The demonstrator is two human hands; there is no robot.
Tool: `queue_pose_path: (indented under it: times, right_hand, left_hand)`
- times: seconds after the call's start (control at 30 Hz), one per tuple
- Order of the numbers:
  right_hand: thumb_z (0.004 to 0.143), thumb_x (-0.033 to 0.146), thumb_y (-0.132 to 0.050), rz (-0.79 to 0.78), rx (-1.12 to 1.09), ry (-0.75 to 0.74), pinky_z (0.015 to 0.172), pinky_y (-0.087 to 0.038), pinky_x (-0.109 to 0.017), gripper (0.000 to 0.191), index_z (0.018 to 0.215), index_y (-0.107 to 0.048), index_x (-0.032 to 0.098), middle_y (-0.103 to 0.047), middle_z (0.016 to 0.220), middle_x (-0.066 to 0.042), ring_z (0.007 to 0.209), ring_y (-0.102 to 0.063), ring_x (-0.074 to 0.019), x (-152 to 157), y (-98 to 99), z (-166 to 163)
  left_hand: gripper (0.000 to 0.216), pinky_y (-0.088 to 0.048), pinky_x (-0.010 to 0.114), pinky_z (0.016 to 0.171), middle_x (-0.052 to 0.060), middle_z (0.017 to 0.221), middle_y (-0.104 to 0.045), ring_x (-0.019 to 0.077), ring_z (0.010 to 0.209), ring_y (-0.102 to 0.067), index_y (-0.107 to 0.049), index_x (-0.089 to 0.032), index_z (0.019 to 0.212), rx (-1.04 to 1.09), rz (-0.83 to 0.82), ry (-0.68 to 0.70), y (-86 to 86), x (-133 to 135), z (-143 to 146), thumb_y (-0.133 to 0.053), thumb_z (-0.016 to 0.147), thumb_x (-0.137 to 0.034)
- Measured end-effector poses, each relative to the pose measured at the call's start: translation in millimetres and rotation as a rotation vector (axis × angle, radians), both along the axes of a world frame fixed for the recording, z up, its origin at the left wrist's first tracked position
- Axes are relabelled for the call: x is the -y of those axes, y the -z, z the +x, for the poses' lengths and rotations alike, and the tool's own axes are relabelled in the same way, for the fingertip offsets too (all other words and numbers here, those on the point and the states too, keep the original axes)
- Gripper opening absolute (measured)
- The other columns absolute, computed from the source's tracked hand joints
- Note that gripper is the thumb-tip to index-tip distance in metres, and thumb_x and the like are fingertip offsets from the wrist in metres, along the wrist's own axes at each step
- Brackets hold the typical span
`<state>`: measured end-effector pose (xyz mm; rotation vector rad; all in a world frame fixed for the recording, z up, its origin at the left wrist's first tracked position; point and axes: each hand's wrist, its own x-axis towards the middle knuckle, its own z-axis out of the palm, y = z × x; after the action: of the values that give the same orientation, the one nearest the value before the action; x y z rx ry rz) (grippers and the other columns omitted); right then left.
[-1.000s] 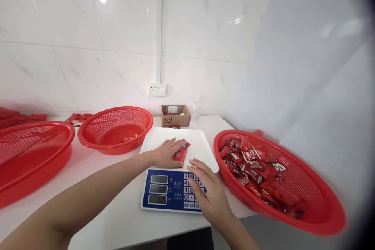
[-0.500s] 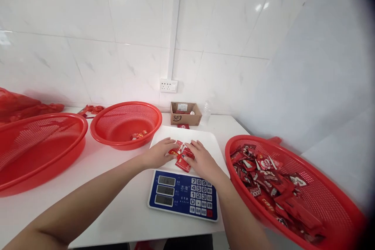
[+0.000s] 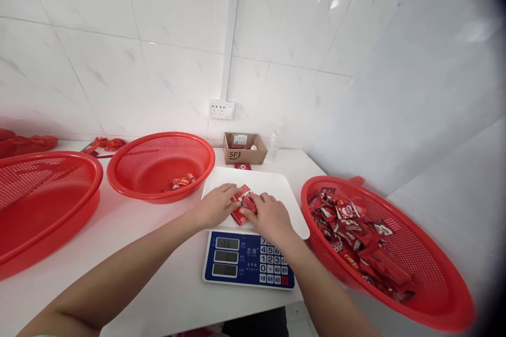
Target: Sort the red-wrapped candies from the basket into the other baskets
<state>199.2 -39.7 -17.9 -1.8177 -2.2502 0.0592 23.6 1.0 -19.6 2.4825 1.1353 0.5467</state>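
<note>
On the white weighing pan (image 3: pixel 276 184) of a counting scale, several small red packets (image 3: pixel 242 204) are bunched between my two hands. My left hand (image 3: pixel 219 204) closes on their left side, thumb and fingers against the wrappers. From the right, my right hand (image 3: pixel 271 216) grips them, its thumb lying across the front of the bunch. My palms and fingers hide part of the packets, so their exact number cannot be told. Below the pan is the scale's blue panel (image 3: pixel 249 259), with grey displays on its left and number keys on its right.
A red mesh basket (image 3: pixel 443 253) at right holds many similar packets. The middle-left red basket (image 3: pixel 158 142) has a few packets in it; another red basket (image 3: pixel 89 200) stands at far left. Behind the pan are a cardboard box (image 3: pixel 245 156) and a clear plastic bottle (image 3: pixel 274 142).
The packets between my hands are gathered into a tighter bunch, and my hands have drawn slightly closer together. The whole view has shifted a little.
</note>
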Motion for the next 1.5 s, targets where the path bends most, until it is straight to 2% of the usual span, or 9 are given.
queue_pose_path:
  times: [0.13, 0.3, 0.4, 0.53, 0.8, 1.13, 1.3, 1.4, 1.5]
  right_hand:
    - [0.095, 0.034, -0.030, -0.011, -0.034, -0.079, 0.083, -0.046, -0.044, 0.041, 0.122, -0.057, 0.018, -0.063, 0.112, -0.014, 0.101, -0.058, -0.0293, -9, -4.8, 5]
    - [0.092, 0.015, -0.034, -0.054, -0.067, -0.251, 0.108, -0.031, -0.040, 0.043, 0.132, -0.050, 0.018, -0.046, 0.141, -0.007, 0.131, -0.038, -0.0224, -27, -2.9, 7]
    - [0.087, 0.009, -0.038, -0.111, -0.079, -0.297, 0.109, -0.032, -0.037, 0.047, 0.132, -0.050, 0.018, -0.046, 0.142, -0.007, 0.132, -0.039, -0.0198, -33, 3.8, 8]
    - [0.090, 0.014, -0.035, -0.145, -0.114, -0.255, 0.107, -0.034, -0.040, 0.045, 0.133, -0.049, 0.018, -0.046, 0.142, -0.008, 0.133, -0.038, -0.0205, -29, 7.0, 20]
    - [0.086, 0.028, -0.050, -0.206, -0.180, -0.164, 0.104, -0.038, -0.046, 0.046, 0.132, -0.050, 0.024, -0.045, 0.142, -0.008, 0.132, -0.039, -0.0254, -6, -7.7, 45]
    - [0.082, 0.014, -0.049, -0.170, -0.201, -0.289, 0.103, -0.039, -0.042, 0.042, 0.121, -0.060, 0.023, -0.057, 0.130, -0.008, 0.123, -0.049, -0.0239, 3, -1.3, 36]
    - [0.084, 0.017, -0.049, -0.129, -0.213, -0.278, 0.100, -0.042, -0.042, 0.040, 0.121, -0.060, 0.022, -0.058, 0.128, -0.008, 0.119, -0.052, -0.0239, 3, -2.9, 34]
    - [0.088, 0.016, -0.040, -0.088, -0.212, -0.247, 0.102, -0.040, -0.043, 0.041, 0.125, -0.057, 0.019, -0.055, 0.133, -0.010, 0.122, -0.050, -0.0234, -3, -1.2, 38]
    - [0.089, 0.012, -0.033, -0.072, -0.195, -0.249, 0.107, -0.035, -0.045, 0.045, 0.129, -0.053, 0.015, -0.050, 0.137, -0.011, 0.128, -0.044, -0.0227, -11, 3.7, 41]
  left_hand:
    - [0.036, -0.038, 0.042, 0.102, 0.011, 0.126, -0.053, 0.0262, 0.120, -0.047, -0.052, -0.019, 0.120, 0.023, 0.038, 0.033, -0.3, 13, -2, -0.052, 0.087, -0.034]
    - [0.029, -0.038, 0.042, 0.103, 0.010, 0.130, -0.051, 0.0268, 0.123, -0.044, -0.062, -0.024, 0.110, 0.014, 0.061, 0.144, 3.1, 17, -1, -0.061, 0.082, -0.029]
    - [0.024, -0.035, 0.043, 0.106, 0.009, 0.131, -0.051, 0.0271, 0.127, -0.040, -0.066, -0.024, 0.105, 0.002, 0.061, 0.168, 6.7, 15, -1, -0.058, 0.082, -0.022]
    - [0.030, -0.039, 0.042, 0.102, 0.009, 0.127, -0.054, 0.0269, 0.122, -0.046, -0.065, -0.026, 0.108, -0.031, 0.029, 0.146, 8.1, 11, -7, -0.053, 0.083, -0.017]
    - [0.035, -0.040, 0.039, 0.100, 0.006, 0.128, -0.054, 0.0245, 0.121, -0.048, -0.062, -0.025, 0.112, -0.045, -0.039, 0.051, 1.0, 9, -20, -0.040, 0.086, -0.014]
    - [0.031, -0.047, 0.032, 0.082, 0.004, 0.102, -0.062, 0.0201, 0.096, -0.058, -0.056, -0.022, 0.095, -0.062, -0.101, 0.041, -8.8, 3, -4, -0.037, 0.077, -0.005]
    - [0.027, -0.047, 0.035, 0.083, 0.006, 0.095, -0.061, 0.0218, 0.096, -0.057, -0.055, -0.020, 0.091, -0.078, -0.089, 0.051, -10.9, 0, 5, -0.036, 0.080, -0.005]
    - [0.023, -0.042, 0.041, 0.095, 0.009, 0.106, -0.061, 0.0247, 0.110, -0.052, -0.056, -0.019, 0.100, -0.075, -0.074, 0.062, -11.4, 4, 10, -0.039, 0.087, -0.013]
    - [0.029, -0.028, 0.052, 0.106, 0.012, 0.133, -0.048, 0.0320, 0.131, -0.034, -0.056, -0.022, 0.115, -0.087, -0.074, 0.096, -9.1, 11, 14, -0.051, 0.087, -0.031]
